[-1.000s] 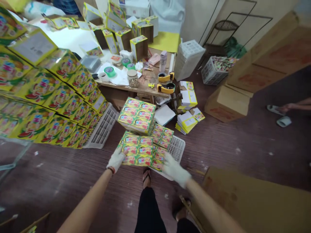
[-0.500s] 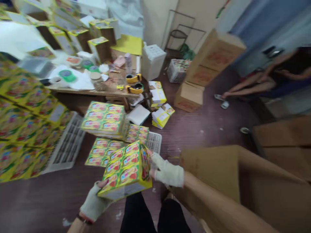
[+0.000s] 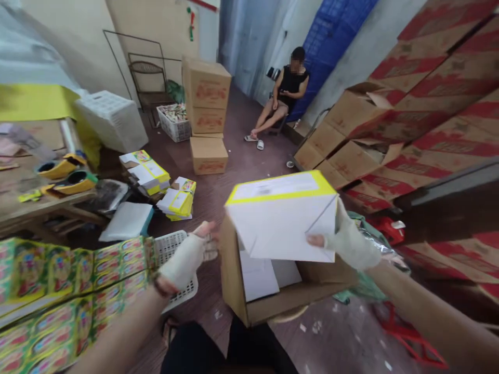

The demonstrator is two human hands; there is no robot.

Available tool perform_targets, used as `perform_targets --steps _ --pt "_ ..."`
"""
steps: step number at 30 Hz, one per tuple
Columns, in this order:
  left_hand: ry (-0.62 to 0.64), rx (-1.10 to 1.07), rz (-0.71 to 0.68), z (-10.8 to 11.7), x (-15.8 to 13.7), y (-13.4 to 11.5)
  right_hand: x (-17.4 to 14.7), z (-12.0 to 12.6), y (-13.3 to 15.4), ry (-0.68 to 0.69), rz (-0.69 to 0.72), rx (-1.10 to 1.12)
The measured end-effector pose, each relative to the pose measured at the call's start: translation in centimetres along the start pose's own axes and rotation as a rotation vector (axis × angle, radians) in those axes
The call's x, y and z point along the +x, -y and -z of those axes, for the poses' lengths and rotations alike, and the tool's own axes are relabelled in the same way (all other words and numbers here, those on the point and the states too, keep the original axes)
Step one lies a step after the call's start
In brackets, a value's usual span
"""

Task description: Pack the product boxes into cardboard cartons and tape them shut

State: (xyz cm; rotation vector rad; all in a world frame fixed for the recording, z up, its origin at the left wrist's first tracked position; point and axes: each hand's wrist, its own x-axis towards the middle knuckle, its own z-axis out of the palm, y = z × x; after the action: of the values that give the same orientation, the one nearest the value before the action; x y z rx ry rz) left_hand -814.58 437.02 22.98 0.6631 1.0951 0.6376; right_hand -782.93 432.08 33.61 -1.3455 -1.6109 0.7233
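My right hand [image 3: 346, 241], in a white fingerless glove, grips the right end of a printed carton [image 3: 286, 223] whose white underside faces me. The carton is tilted over the mouth of an open brown cardboard box [image 3: 234, 278]. White cartons or panels [image 3: 259, 278] lie inside that box. Just left of the box, my left hand [image 3: 191, 254] is gloved too, its fingers stretched apart and holding nothing. Stacks of yellow-green printed cartons [image 3: 58, 275] stand at the lower left, close to my left forearm.
A workbench [image 3: 70, 200] with yellow tape dispensers [image 3: 68, 176] is at left. Folded cartons [image 3: 175, 200] lie on the floor. Brown boxes stand stacked behind [image 3: 208, 98] and rise high at right [image 3: 432, 104]. A person [image 3: 286, 93] sits at the back.
The view has swung right. The carton, held in both hands with its printed side up, is now tipped over the brown box in my right hand. My left hand has let go.
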Motion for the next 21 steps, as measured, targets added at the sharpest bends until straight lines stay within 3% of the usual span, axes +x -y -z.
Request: perform_targets --steps 2,4,6,8,13,16,18,21 --pt "-0.246 0.23 -0.125 -3.9 2.2 2.6 -1.1 2.2 -5.4 -0.191 -0.263 0.197" --pt "-0.344 0.48 -0.086 -6.6 3.6 5.6 -1.7 2.3 -10.6 -0.349 -0.494 0.374" --pt "-0.376 0.64 0.0 -8.0 4.2 8.3 -1.9 1.3 -14.9 -0.406 -0.573 0.435" --pt "-0.392 0.618 0.026 -8.3 4.4 10.4 -2.2 0.3 -17.7 -0.41 -0.585 0.476" --pt "-0.429 0.539 -0.174 -6.9 4.5 12.9 -4.7 1.1 -19.9 -0.298 -0.773 0.551" --pt "-0.399 0.524 -0.216 -6.4 4.5 13.2 -6.1 2.0 -20.2 -0.189 -0.85 0.496" --pt "-0.384 0.494 -0.215 -6.4 4.4 13.2 -6.0 1.4 -20.9 -0.116 -0.833 0.435" --pt "-0.378 0.42 -0.216 -6.5 4.2 13.2 -3.8 -1.6 -22.7 -0.022 -0.868 0.434"
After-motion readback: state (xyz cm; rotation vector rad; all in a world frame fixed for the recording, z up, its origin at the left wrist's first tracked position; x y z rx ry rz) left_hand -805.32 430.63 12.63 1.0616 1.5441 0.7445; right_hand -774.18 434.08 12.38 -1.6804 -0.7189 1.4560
